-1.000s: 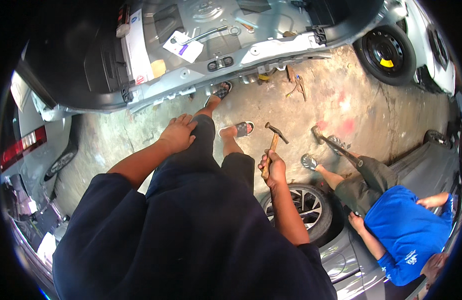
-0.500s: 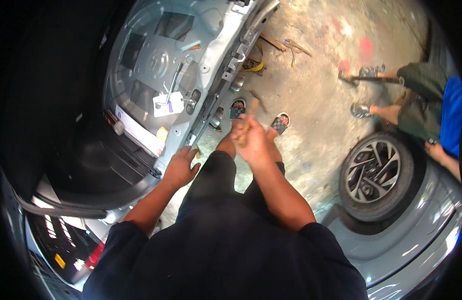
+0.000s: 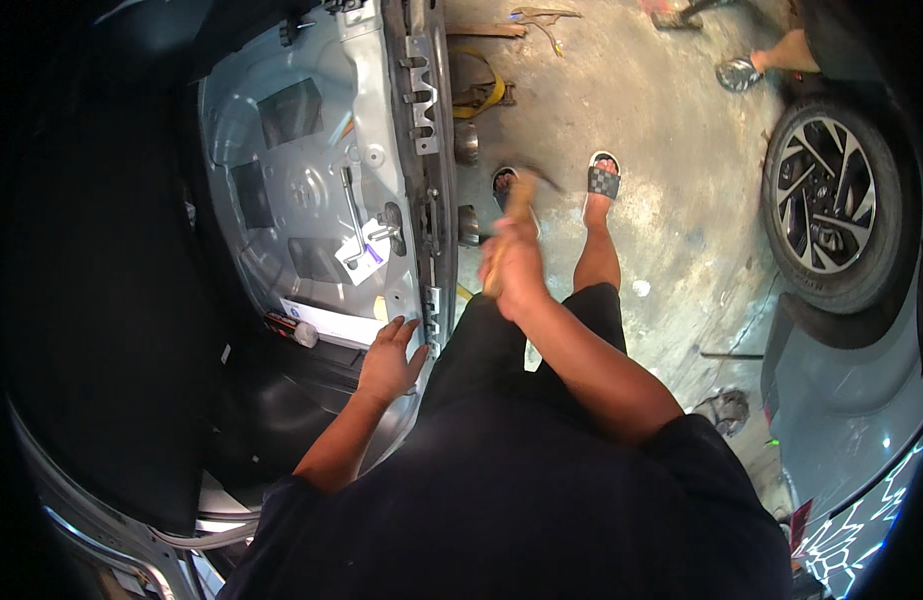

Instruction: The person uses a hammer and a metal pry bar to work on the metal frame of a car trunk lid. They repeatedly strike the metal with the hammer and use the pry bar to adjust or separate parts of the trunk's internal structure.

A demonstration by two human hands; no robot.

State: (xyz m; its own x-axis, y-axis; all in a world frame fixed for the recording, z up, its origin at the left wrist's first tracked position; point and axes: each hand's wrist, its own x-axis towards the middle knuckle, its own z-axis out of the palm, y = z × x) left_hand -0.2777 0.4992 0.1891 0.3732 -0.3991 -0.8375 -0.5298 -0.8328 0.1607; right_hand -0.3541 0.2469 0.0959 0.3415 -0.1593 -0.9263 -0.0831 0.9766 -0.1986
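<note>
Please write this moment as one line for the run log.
Left hand: open, at trunk sill | Right hand: gripping blurred hammer | Trunk: wrench inside | Picture right: wheel

The left grip [image 3: 388, 362] rests palm-down, loosely extended — the right grip [image 3: 517, 268] curls tight, forearm [image 3: 594, 362] slanting inward.

Left hand [image 3: 389, 362] at the trunk edge [image 3: 402, 278], wrench [image 3: 353, 200] across a card [image 3: 372, 262] in the trunk [image 3: 312, 165], hammer [image 3: 521, 200] in right hand [image 3: 518, 270] over floor [image 3: 682, 210], wheel [image 3: 825, 195] at right
</note>
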